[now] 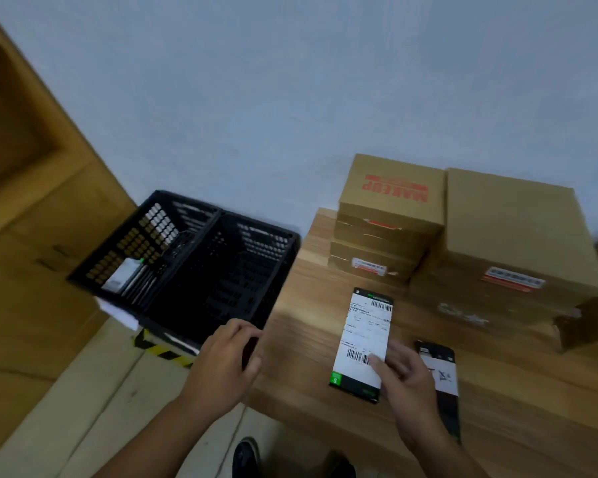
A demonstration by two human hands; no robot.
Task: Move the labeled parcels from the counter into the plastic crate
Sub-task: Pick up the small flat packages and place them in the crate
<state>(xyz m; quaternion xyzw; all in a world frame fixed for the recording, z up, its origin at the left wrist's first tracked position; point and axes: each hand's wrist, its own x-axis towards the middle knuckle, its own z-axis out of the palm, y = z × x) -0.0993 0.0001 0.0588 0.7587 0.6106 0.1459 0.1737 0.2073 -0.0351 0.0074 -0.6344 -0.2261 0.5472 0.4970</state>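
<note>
Light wooden tabletop (pixel 301 339) carries the flat black parcel with white shipping label (pixel 365 336), near the black slatted plastic crate (pixel 256 270). Right hand (pixel 411 384) is loosely open with its thumb on the label; it should probably drag the parcel over the edge, then pinch it. Left hand (pixel 225 363) is curled by the crate, hold unclear.

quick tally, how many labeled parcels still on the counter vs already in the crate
black labeled parcels on the counter: 2
labeled parcel in the black plastic crate: 1
total parcels: 3
</note>
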